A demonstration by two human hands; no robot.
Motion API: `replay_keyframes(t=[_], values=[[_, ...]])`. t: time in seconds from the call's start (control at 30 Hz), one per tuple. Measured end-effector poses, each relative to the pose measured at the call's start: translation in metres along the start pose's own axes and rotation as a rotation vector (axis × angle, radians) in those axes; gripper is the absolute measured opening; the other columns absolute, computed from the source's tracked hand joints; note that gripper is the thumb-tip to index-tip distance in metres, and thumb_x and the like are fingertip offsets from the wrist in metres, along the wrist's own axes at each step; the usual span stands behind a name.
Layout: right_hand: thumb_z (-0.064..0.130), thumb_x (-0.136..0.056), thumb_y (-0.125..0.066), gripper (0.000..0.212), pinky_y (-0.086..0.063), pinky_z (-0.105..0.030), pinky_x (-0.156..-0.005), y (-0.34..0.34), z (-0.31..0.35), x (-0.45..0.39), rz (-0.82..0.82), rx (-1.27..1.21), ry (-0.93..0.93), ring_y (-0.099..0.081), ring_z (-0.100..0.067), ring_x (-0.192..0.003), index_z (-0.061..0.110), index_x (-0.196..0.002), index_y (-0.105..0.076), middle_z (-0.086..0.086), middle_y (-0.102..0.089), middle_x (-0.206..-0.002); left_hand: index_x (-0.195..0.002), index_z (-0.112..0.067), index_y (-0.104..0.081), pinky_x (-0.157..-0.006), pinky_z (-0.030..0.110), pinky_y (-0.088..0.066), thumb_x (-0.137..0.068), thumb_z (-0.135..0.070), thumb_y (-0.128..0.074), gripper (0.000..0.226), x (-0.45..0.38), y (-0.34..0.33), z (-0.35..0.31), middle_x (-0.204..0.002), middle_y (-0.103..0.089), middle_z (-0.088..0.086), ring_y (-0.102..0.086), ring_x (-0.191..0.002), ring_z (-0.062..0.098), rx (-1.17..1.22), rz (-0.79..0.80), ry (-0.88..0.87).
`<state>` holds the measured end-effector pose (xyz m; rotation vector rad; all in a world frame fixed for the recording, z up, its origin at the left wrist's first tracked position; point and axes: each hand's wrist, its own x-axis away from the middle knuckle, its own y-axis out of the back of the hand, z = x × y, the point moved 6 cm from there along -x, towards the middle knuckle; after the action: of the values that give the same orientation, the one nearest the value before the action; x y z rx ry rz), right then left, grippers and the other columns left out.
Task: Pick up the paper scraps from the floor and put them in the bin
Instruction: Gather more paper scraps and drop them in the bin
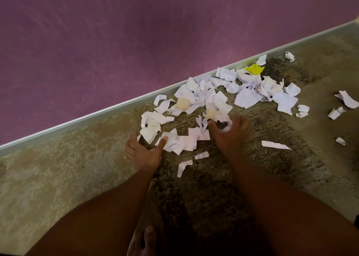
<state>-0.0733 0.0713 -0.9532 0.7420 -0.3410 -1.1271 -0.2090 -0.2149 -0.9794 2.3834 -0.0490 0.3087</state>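
Observation:
Several torn white paper scraps (213,102) lie heaped on the speckled floor along the wall, with one yellow scrap (254,68) at the far end. My left hand (144,151) reaches to the near left edge of the heap with fingers spread, its thumb touching a white scrap (174,141). My right hand (231,133) is spread over the middle of the heap, fingertips among the scraps; it is blurred. Neither hand holds anything. No bin is in view.
A purple wall (136,42) with a pale skirting strip (97,114) runs diagonally behind the heap. Stray scraps lie apart on the right (347,99) and near my arms (275,145). My bare foot (143,242) shows at the bottom.

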Motion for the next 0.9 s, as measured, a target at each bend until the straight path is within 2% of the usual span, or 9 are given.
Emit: replay_keyframes(t=[0.07, 0.17, 0.27, 0.37, 0.43, 0.5, 0.7, 0.8, 0.9], values=[[0.06, -0.063, -0.078, 0.085, -0.046, -0.044, -0.1, -0.011, -0.002, -0.008, 0.044, -0.084, -0.009, -0.041, -0.031, -0.126, 0.014, -0.128, -0.049, -0.013, -0.039, -0.137, -0.146, -0.037, -0.024, -0.113, 0.057, -0.032, -0.051, -0.086, -0.067, 0.115, -0.002, -0.006, -0.011, -0.156, -0.02, -0.001, -0.029, -0.143, 0.03, 0.072, 0.005, -0.08], [0.071, -0.06, -0.068, 0.094, -0.04, -0.05, -0.108, -0.029, -0.003, -0.016, 0.113, -0.102, -0.028, -0.035, -0.03, -0.134, 0.017, -0.133, -0.047, -0.012, -0.034, -0.145, -0.149, -0.032, -0.029, -0.112, 0.042, -0.036, -0.068, -0.067, -0.074, 0.099, -0.007, -0.017, -0.03, -0.154, -0.024, 0.003, -0.033, -0.14, 0.024, 0.102, 0.05, -0.19], [0.082, -0.057, -0.056, 0.101, -0.034, -0.051, -0.112, -0.043, 0.002, -0.022, 0.157, -0.03, 0.041, -0.029, -0.032, -0.141, 0.02, -0.136, -0.044, -0.014, -0.03, -0.151, -0.147, -0.04, -0.03, -0.111, 0.043, -0.038, -0.069, -0.074, -0.068, 0.093, -0.017, -0.028, -0.041, -0.155, -0.023, -0.002, -0.033, -0.14, 0.02, 0.102, 0.096, -0.284], [0.08, -0.058, -0.063, 0.097, -0.035, -0.054, -0.11, -0.051, 0.005, -0.031, 0.172, -0.003, 0.104, -0.025, -0.034, -0.143, 0.024, -0.135, -0.044, -0.015, -0.026, -0.154, -0.144, -0.041, -0.037, -0.109, 0.034, -0.036, -0.072, -0.071, -0.067, 0.084, -0.028, -0.038, -0.049, -0.159, -0.017, -0.002, -0.029, -0.134, 0.007, 0.08, 0.135, -0.336], [0.071, -0.061, -0.072, 0.089, -0.032, -0.056, -0.112, -0.059, 0.006, -0.038, 0.207, 0.005, 0.151, -0.02, -0.035, -0.145, 0.023, -0.132, -0.049, -0.013, -0.023, -0.157, -0.139, -0.04, -0.046, -0.113, 0.038, -0.035, -0.073, -0.071, -0.066, 0.076, -0.037, -0.042, -0.059, -0.16, -0.017, -0.003, -0.027, -0.136, 0.007, 0.074, 0.13, -0.371], [0.062, -0.067, -0.076, 0.075, -0.028, -0.055, -0.115, -0.067, 0.008, -0.043, 0.281, 0.012, 0.202, -0.016, -0.032, -0.147, 0.021, -0.126, -0.055, -0.009, -0.02, -0.159, -0.134, -0.044, -0.051, -0.114, 0.05, -0.035, -0.071, -0.079, -0.059, 0.073, -0.047, -0.048, -0.066, -0.161, -0.017, -0.005, -0.023, -0.146, 0.017, -0.005, 0.126, -0.44], [0.04, -0.081, -0.073, 0.039, -0.026, -0.054, -0.116, -0.076, 0.016, -0.037, 0.379, -0.005, 0.367, -0.023, -0.03, -0.146, 0.011, -0.105, -0.063, -0.009, -0.036, -0.154, -0.125, -0.04, -0.059, -0.121, 0.05, -0.015, -0.076, -0.075, -0.057, 0.06, -0.063, -0.062, -0.078, -0.164, -0.017, -0.003, -0.013, -0.151, 0.022, -0.258, 0.203, -0.6], [0.055, -0.08, -0.062, 0.049, -0.031, -0.047, -0.114, -0.076, 0.02, -0.027, 0.356, -0.061, 0.453, -0.034, -0.024, -0.138, 0.009, -0.096, -0.065, -0.009, -0.049, -0.143, -0.117, -0.036, -0.064, -0.121, 0.045, -0.014, -0.078, -0.071, -0.058, 0.052, -0.061, -0.063, -0.078, -0.157, -0.035, -0.007, -0.024, -0.148, 0.016, -0.27, 0.234, -0.666], [0.067, -0.075, -0.062, 0.058, -0.039, -0.045, -0.108, -0.075, 0.026, -0.013, 0.414, -0.117, 0.49, -0.043, -0.023, -0.132, 0.013, -0.096, -0.063, -0.004, -0.055, -0.135, -0.112, -0.03, -0.069, -0.117, 0.047, -0.026, -0.084, -0.068, -0.052, 0.05, -0.055, -0.063, -0.073, -0.145, -0.051, -0.01, -0.038, -0.14, 0.013, -0.192, 0.293, -0.695]])
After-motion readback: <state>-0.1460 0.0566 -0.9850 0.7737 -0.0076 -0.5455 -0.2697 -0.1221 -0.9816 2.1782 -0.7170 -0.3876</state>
